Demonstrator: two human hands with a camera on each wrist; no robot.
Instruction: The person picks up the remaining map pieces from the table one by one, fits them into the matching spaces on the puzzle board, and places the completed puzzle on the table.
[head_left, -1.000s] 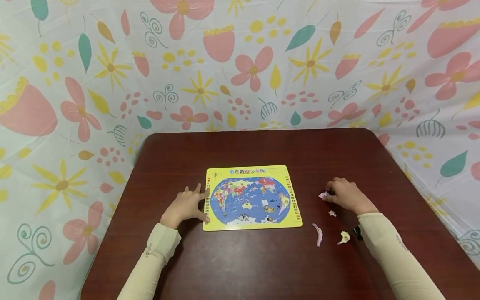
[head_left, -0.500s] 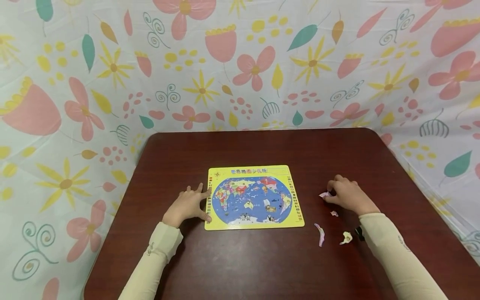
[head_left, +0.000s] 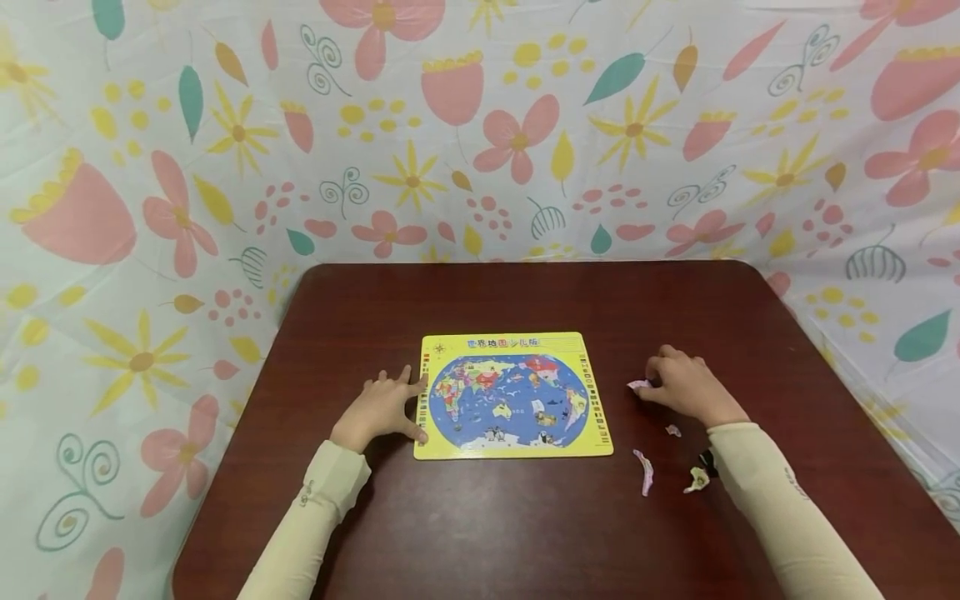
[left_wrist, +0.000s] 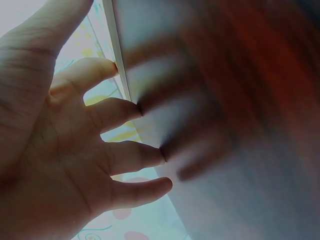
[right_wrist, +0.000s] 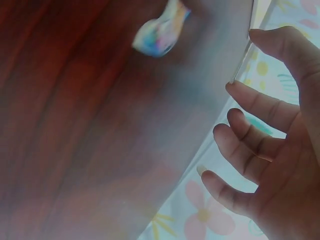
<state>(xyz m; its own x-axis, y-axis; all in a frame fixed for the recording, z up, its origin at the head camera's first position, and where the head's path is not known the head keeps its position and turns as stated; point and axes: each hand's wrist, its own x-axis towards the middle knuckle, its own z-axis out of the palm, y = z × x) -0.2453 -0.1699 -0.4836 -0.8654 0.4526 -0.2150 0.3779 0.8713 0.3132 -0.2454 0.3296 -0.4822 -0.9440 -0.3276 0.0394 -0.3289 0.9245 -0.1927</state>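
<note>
A world map puzzle board with a yellow border lies on the dark wooden table. Along its left edge my left hand rests with spread fingers, thumb near the lower left corner. The left wrist view shows these fingertips down at the tabletop. To the right of the board, my right hand pinches a pale pink puzzle piece between thumb and forefinger. From the right wrist, this piece shows edge-on as a thin line; its face is hidden.
Nearer the front right lie a small puzzle piece, a long curved pink piece and a pale yellow piece, this last beside the right sleeve. A flowered cloth hangs behind the table.
My right hand has moved a little left with the pinched piece, narrowing the gap to the board. The left hand stays at the board's edge. The head view has shifted slightly.
</note>
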